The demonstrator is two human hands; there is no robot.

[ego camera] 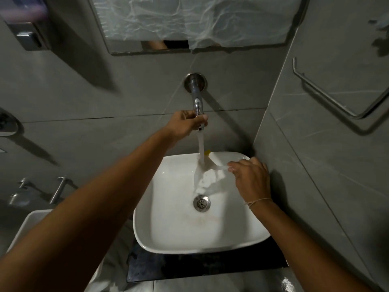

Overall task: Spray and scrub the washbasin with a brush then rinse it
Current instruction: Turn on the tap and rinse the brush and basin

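A white square washbasin (168,234) sits on a dark counter, with a steel drain (201,203) near its middle. A chrome wall tap (196,102) sticks out above it, and water (201,148) streams from it into the bowl. My left hand (185,124) is closed around the tap's end. My right hand (251,175) hangs over the basin's back right part, holding a white brush (212,163) with a yellow tip under the stream. The brush is blurred and partly lost in the water.
Grey tiled walls close in behind and on the right. A metal towel bar (328,95) is on the right wall, a covered mirror (189,24) is above the tap, and a dispenser (29,39) is at the top left. A second white basin (29,226) lies at the lower left.
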